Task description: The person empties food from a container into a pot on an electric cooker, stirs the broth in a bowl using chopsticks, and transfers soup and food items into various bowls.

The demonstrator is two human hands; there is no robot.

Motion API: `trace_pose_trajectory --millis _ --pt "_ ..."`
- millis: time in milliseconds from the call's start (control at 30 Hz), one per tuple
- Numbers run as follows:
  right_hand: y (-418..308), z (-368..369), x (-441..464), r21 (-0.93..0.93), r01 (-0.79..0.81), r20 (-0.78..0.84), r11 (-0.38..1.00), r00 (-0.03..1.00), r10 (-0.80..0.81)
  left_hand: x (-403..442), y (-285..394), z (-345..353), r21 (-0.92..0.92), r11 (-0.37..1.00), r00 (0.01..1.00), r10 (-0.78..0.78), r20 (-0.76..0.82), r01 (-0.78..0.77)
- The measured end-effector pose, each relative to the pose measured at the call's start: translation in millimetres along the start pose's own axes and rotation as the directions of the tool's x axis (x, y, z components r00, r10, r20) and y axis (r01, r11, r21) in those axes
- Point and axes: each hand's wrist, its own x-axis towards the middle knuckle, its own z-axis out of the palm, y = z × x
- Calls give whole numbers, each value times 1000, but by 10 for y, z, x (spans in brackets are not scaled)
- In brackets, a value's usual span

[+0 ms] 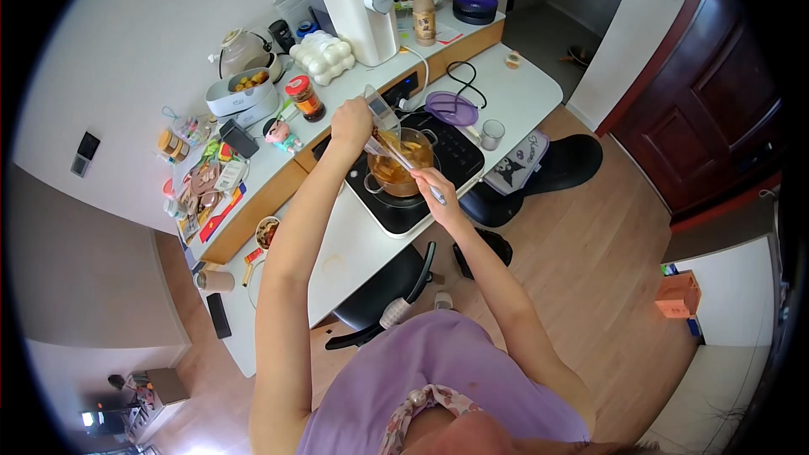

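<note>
My left hand (351,125) is closed on a clear plastic container (382,111), tipped over the pot. My right hand (438,195) grips a long, thin, pale utensil, perhaps chopsticks (393,150), whose far end reaches to the container's mouth above the pot. Below both hands, a pot (373,183) with small side handles holds orange-brown broth and pieces of food. It sits on a black induction cooker (404,216). The container's contents are hard to make out.
Right of the pot are a purple lid (452,108) and a glass cup (492,134). Behind, the raised shelf carries a red-lidded jar (304,98), an egg holder (323,56), a white water dispenser (352,15) and a bottle (424,13). A black chair (383,291) stands at the table's front edge.
</note>
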Motion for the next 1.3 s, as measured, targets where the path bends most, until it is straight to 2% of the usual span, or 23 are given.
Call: trace_pose_trajectory --millis 233,333,500,900,1033,1133,1233,1300 --pt "-45 -31 -28 -21 -47 8 999 999 47 13 48 -5 -9 1000 1000 3 14 -2" --pt "-41 0 -30 -2 -1 -36 1000 999 1 25 64 -11 -4 1000 1000 -1 28 1" --pt "-12 33 -42 11 -1 -64 1000 998 1 72 129 -34 18 999 998 49 24 -50" --pt "18 61 -60 32 -19 -95 999 995 22 113 199 -3 5 999 998 36 51 -36" --pt "-9 -29 -23 -56 0 -74 998 997 -4 65 26 84 -120 993 999 -9 50 15" --pt "-91 -203 44 -156 12 24 988 1000 -8 -82 -186 131 -218 972 991 -63 116 88" --pt "-241 -367 116 -181 -12 67 983 997 24 -235 -357 266 -345 929 990 -137 25 137" --pt "-354 -457 160 -120 7 63 993 998 0 -266 -416 294 -354 920 986 -161 54 169"
